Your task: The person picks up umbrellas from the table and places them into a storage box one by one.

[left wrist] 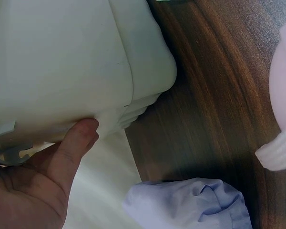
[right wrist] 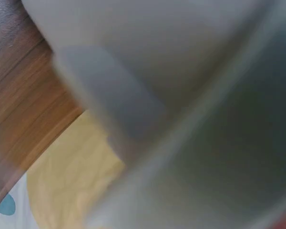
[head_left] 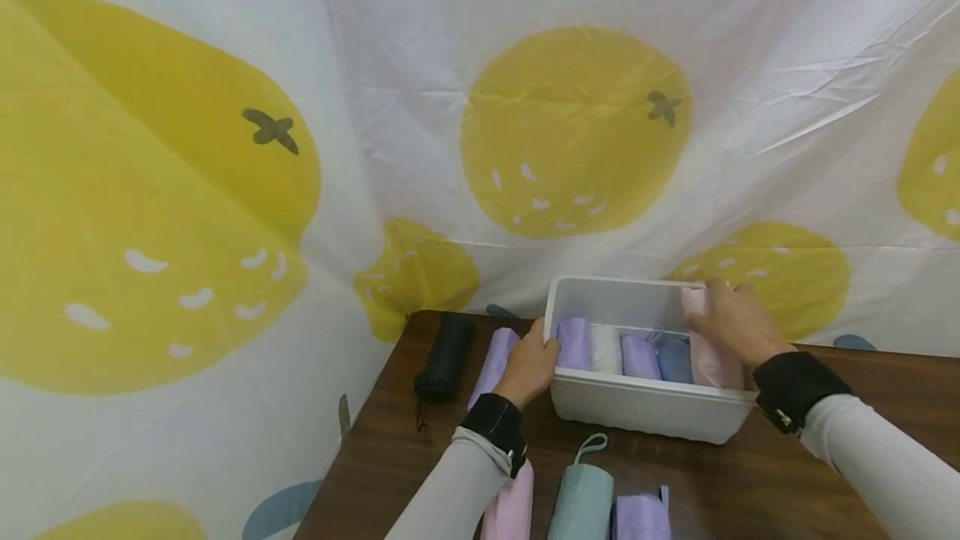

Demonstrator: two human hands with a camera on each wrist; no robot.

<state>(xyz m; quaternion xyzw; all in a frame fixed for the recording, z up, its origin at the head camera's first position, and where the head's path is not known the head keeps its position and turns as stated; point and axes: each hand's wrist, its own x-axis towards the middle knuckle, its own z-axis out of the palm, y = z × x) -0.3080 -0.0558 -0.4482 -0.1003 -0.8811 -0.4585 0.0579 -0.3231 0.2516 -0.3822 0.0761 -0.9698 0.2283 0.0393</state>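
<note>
A white plastic bin (head_left: 645,407) stands on the table with a row of compact folded umbrellas in it: lilac (head_left: 573,344), white (head_left: 606,350), another lilac (head_left: 640,358), blue (head_left: 675,361) and pink. My left hand (head_left: 528,365) grips the bin's left end at the rim; the left wrist view shows its thumb (left wrist: 78,140) against the bin wall. At the right end, my right hand (head_left: 738,323) holds the pink umbrella (head_left: 712,361), which leans upright there. The right wrist view is blurred by the bin's pale wall (right wrist: 133,28), hiding that hand.
A black umbrella (head_left: 444,357) and a lilac one (head_left: 495,361) lie left of the bin. In front are pink (head_left: 510,507), teal (head_left: 583,502) and lilac (head_left: 642,517) ones. A lemon-print curtain (head_left: 405,148) hangs behind the wooden table (head_left: 855,382).
</note>
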